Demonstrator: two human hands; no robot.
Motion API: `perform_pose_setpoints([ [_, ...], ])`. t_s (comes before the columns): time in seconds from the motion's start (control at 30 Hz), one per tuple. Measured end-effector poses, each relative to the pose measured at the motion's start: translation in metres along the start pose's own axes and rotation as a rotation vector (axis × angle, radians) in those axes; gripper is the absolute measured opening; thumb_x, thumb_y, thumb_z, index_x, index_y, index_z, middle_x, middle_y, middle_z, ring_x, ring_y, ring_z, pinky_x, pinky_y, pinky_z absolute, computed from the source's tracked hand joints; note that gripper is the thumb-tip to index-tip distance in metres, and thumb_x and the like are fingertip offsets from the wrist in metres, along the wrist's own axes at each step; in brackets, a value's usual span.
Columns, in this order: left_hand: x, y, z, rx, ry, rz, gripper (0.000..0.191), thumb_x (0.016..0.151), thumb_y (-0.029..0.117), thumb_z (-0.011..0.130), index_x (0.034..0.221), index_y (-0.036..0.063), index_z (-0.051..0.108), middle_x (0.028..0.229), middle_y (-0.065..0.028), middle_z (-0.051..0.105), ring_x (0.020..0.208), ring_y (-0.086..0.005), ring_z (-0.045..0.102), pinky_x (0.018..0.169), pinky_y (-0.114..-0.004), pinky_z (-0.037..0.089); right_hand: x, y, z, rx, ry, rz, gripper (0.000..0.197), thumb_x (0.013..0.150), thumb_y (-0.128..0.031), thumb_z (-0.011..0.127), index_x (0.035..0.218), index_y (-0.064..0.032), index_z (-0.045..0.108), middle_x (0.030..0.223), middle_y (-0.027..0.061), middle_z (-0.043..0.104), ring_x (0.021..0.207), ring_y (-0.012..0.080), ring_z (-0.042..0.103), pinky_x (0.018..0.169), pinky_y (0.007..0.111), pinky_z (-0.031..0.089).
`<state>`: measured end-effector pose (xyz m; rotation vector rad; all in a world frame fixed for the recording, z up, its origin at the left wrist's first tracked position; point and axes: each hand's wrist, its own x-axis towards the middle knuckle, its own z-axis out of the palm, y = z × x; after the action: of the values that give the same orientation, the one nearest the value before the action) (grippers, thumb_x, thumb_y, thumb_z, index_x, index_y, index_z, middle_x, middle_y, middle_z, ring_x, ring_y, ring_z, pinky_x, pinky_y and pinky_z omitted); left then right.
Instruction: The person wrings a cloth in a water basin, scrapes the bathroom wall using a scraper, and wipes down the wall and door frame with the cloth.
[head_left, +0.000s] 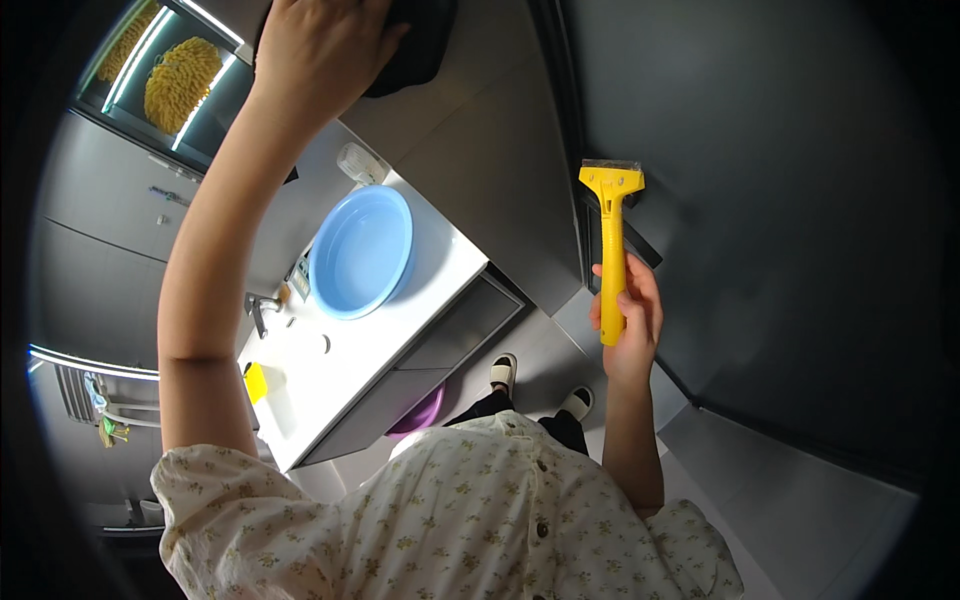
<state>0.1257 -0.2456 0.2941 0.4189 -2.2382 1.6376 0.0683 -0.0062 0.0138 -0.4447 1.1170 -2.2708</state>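
My right hand (637, 315) is wrapped around the handle of a yellow plastic scraper (613, 247). The scraper stands upright, its wide blade head at the top, in front of a dark grey door. My left arm stretches up to the top edge of the view, where my left hand (319, 49) overlaps a black object (420, 52) against the tiled wall. The upper edge cuts off most of its fingertips, so whether it grips or only touches the black object cannot be seen.
A light-blue basin (364, 255) sits on the white washbasin counter (442, 262), by a clear ribbed cup (360, 163). Beyond are a faucet (261, 309) and a yellow item (256, 382). A door handle (641, 244) juts out behind the scraper. A purple basin (420, 416) lies below the counter.
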Motion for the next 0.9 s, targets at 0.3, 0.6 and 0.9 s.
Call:
perform_pose_setpoints([
  [0.3,-0.014,0.056,0.014,0.006,-0.085,0.199,0.074,0.085,0.046,0.057,0.142,0.0021,0.038,0.151,-0.0217,0.027,0.138,-0.0339,0.028,0.116,-0.046,0.014,-0.020,0.006,-0.028,-0.094,0.057,-0.009,0.045,0.083,-0.005,0.044,0.128,0.0025,0.048,0.107,0.0155,0.062,0.061,0.0104,0.053,0.055,0.023,0.043],
  [0.6,-0.016,0.122,0.023,-0.038,-0.193,0.375,0.071,0.089,0.044,0.052,0.143,0.0000,0.036,0.151,-0.0176,0.030,0.139,-0.0307,0.027,0.117,-0.045,0.013,-0.047,0.013,-0.052,-0.205,0.096,0.035,0.045,0.083,-0.004,0.045,0.128,0.0025,0.048,0.108,0.0134,0.063,0.065,0.0094,0.054,0.060,0.023,0.046],
  [0.9,-0.039,0.200,0.056,-0.023,-0.217,0.517,0.064,0.090,0.033,0.051,0.144,0.0039,0.035,0.151,-0.0144,0.030,0.141,-0.0297,0.025,0.116,-0.047,0.015,-0.067,0.013,-0.073,-0.240,0.123,0.043,0.046,0.083,-0.008,0.048,0.127,0.0037,0.048,0.106,0.0142,0.062,0.068,0.0104,0.056,0.063,0.024,0.048],
])
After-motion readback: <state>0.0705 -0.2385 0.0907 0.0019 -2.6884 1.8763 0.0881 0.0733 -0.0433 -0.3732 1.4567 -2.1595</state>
